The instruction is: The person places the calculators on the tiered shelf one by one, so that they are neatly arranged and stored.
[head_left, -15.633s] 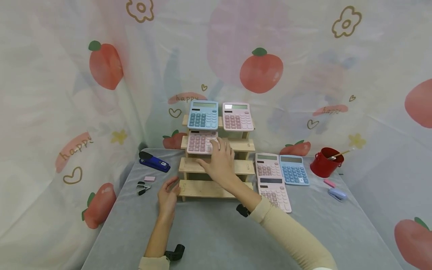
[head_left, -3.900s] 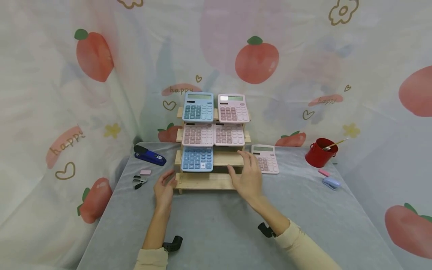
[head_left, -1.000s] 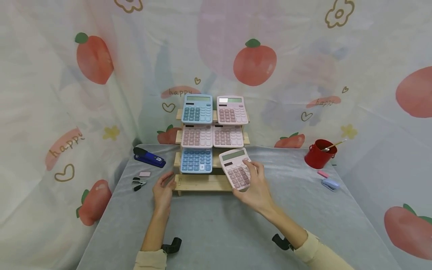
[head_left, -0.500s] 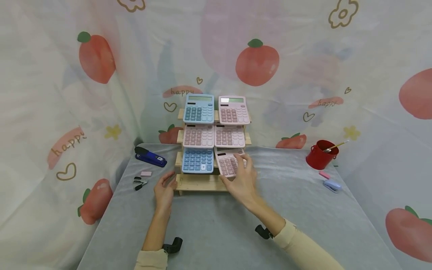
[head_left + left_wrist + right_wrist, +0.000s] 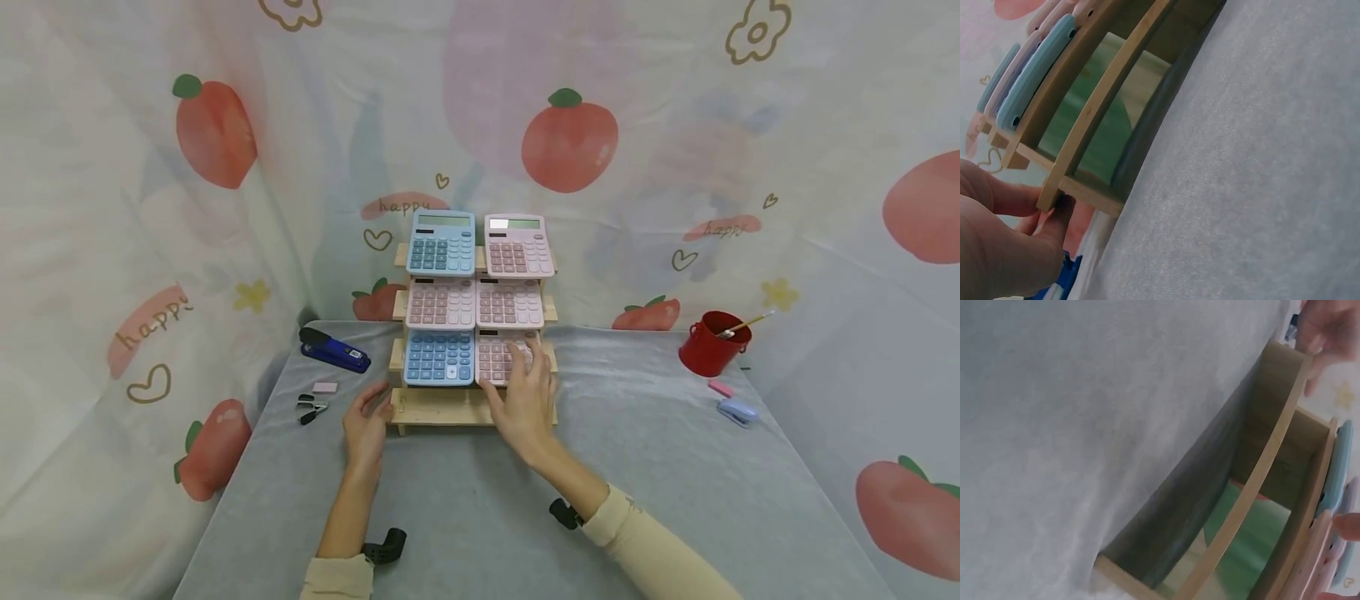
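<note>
A four-step wooden rack [image 5: 442,407] stands on the grey cloth. My left hand [image 5: 365,437] pinches the left end of its lowest board between thumb and fingers, as the left wrist view shows. On the third step from the top, my right hand [image 5: 527,408] holds a pink calculator [image 5: 491,358], thumb at its lower left corner and fingers over its keys. That calculator lies beside a blue calculator [image 5: 438,358]. Two pink calculators [image 5: 440,302] fill the step above. At the top stand another blue calculator [image 5: 441,242] and a pink one [image 5: 519,246]. The lowest board is bare.
Left of the rack lie a dark blue stapler [image 5: 334,350], a pale pink eraser [image 5: 325,387] and a small black-handled clipper-like tool [image 5: 310,407]. To the right are a red bucket [image 5: 712,346] with a pencil, a pink eraser [image 5: 721,388] and a light blue stapler [image 5: 738,412].
The right hand has carried the last pink calculator from the table onto the third step and straightened it beside the blue one. Earlier, other calculators also moved from table to rack. Left hand stays put.
</note>
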`<state>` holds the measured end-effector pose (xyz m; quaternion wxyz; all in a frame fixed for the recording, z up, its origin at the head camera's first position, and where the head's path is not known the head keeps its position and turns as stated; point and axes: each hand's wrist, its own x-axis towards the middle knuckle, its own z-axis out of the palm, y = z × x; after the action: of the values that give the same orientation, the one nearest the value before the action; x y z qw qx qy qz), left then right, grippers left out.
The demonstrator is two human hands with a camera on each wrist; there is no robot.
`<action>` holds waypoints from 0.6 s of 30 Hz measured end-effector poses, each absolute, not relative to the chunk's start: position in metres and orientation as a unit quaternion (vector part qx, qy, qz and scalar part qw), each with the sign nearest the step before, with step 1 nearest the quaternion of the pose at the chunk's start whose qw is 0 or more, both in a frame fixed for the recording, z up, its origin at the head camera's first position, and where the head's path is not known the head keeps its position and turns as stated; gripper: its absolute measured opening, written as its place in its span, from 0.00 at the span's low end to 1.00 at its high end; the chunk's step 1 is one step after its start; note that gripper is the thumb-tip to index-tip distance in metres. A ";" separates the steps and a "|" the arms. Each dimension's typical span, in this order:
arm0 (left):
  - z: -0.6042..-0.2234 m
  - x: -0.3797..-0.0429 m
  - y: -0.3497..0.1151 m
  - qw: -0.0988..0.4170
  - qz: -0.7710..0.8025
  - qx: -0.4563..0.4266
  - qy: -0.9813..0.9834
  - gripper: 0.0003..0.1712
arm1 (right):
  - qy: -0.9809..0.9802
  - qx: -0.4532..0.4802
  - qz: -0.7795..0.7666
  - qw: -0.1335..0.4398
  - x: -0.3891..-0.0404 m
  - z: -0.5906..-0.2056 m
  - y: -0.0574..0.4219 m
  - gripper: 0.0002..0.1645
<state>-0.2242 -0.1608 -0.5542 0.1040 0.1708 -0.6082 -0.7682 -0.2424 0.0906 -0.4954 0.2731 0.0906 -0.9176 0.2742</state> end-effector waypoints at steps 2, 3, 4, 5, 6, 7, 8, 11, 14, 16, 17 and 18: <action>-0.554 -0.225 -0.161 0.104 -0.769 0.172 -0.607 0.29 | -0.918 0.091 0.278 0.269 -0.242 -0.495 0.093 0.46; -0.554 -0.226 -0.161 0.103 -0.768 0.172 -0.608 0.29 | -0.917 0.092 0.281 0.268 -0.242 -0.495 0.095 0.46; -0.554 -0.226 -0.161 0.103 -0.768 0.171 -0.608 0.29 | -0.915 0.095 0.286 0.267 -0.242 -0.495 0.098 0.45; -0.554 -0.227 -0.162 0.103 -0.768 0.170 -0.609 0.29 | -0.913 0.098 0.292 0.266 -0.243 -0.495 0.100 0.44; -0.553 -0.227 -0.163 0.103 -0.767 0.168 -0.610 0.29 | -0.910 0.105 0.299 0.266 -0.244 -0.495 0.104 0.43; -0.553 -0.228 -0.163 0.104 -0.767 0.166 -0.611 0.30 | -0.906 0.113 0.306 0.268 -0.245 -0.495 0.107 0.41; -0.552 -0.229 -0.164 0.104 -0.767 0.164 -0.612 0.29 | -0.902 0.121 0.314 0.270 -0.246 -0.495 0.111 0.39; -0.550 -0.230 -0.164 0.110 -0.763 0.160 -0.617 0.30 | -0.889 0.154 0.334 0.274 -0.249 -0.496 0.124 0.33; -0.546 -0.229 -0.163 0.128 -0.743 0.164 -0.636 0.28 | -0.881 0.179 0.344 0.271 -0.251 -0.497 0.138 0.27; -0.542 -0.227 -0.162 0.155 -0.719 0.165 -0.658 0.26 | -0.879 0.189 0.347 0.269 -0.251 -0.497 0.146 0.26; -0.539 -0.226 -0.161 0.170 -0.703 0.165 -0.671 0.25 | -0.878 0.191 0.346 0.269 -0.251 -0.497 0.150 0.25; -0.537 -0.225 -0.161 0.187 -0.687 0.162 -0.683 0.24 | -0.877 0.194 0.346 0.270 -0.252 -0.497 0.153 0.25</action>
<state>-0.2251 -0.1608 -0.5370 0.1872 0.1621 -0.6828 -0.6874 -0.2515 0.1530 -0.4968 0.2697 0.1938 -0.8775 0.3461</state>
